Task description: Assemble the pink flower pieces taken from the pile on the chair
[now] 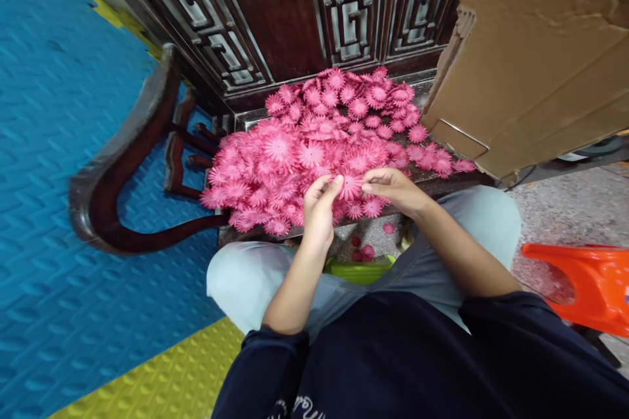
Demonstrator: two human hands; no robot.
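Observation:
A single pink artificial flower (350, 187) is stretched between my two hands, just above the front edge of the bench. My left hand (320, 203) pinches its left side between thumb and fingers. From the right, my right hand (392, 188) pinches the opposite side, the thumb below the fingers. Right behind them lies a wide heap of pink artificial flowers (280, 150), flat and many-petalled, some larger and paler than others. Smaller ones are piled at the back and trail off to the right.
The heap covers a dark carved wooden bench with a curved armrest (118, 137) at left. A big cardboard box (535, 72) stands at right. A green plastic thing (361, 270) shows between my knees, near fallen petals. An orange stool (590, 281) is at far right.

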